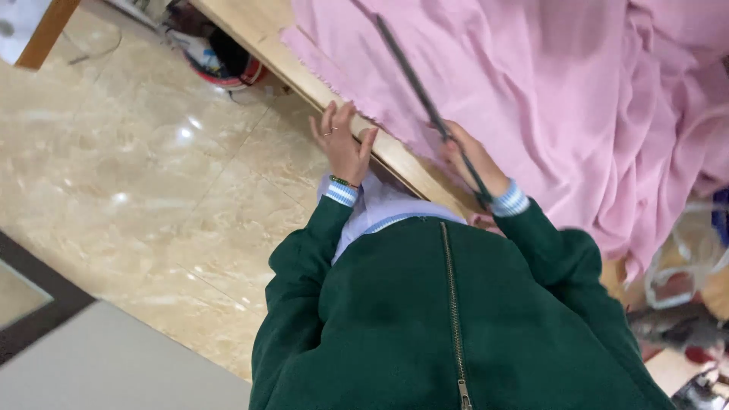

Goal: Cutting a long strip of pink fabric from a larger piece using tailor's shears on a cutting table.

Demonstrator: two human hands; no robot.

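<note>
**Long grey rule laid slantwise over pink cloth, gripped at its near end**

A long, thin grey rule (421,95), or a strip much like one, was seen lying on the pink cloth (547,91). Its long axis ran on a slant, from the far upper part of the cloth down towards the body. Only its near end was gripped: the right hand (471,158) was closed around it just above the striped cuff (510,202), with the fingers curled over the strip, so that nearly the whole length lay away from the grip, up and to the left in the view. How tightly it was pinched could not be told.

The left hand (343,144) was held apart from the rule, to its left. It was placed with fingers spread and loosely upright at the frayed edge of the cloth, where the cloth met the wooden table edge (395,156); nothing was clasped in it. A ring and a beaded bracelet were worn on it.

The cloth was heaped in folds to the right. A green zipped jacket (425,319) filled the foreground, and a glossy marble-patterned floor (137,182) lay to the left.
</note>
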